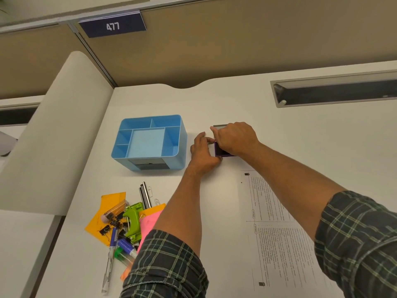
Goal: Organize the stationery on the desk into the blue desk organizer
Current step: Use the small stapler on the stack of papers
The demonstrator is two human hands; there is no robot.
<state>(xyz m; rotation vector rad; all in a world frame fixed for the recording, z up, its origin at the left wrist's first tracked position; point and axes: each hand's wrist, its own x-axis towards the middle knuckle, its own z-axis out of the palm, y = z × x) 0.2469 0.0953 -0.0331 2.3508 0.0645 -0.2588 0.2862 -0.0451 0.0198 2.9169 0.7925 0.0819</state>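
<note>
The blue desk organizer [180, 134] stands on the white desk, its compartments holding nothing I can see. Just right of it lies a small purple box [219, 149] with a dark inside. My left hand [203, 152] holds the box at its left side. My right hand [235, 137] reaches over the box from above, fingers curled on its top edge; what it pinches there is hidden. A grey flat piece [220, 125] shows just behind my right hand. A heap of stationery lies at the near left: a green stapler [132, 219], markers [125, 247], binder clips [111, 224], orange and pink sticky notes [111, 201].
A printed sheet of paper [277, 229] lies at the near right. A cable slot [335, 91] is set into the desk at the far right. A beige divider panel [55, 134] borders the desk on the left. Partition walls stand behind.
</note>
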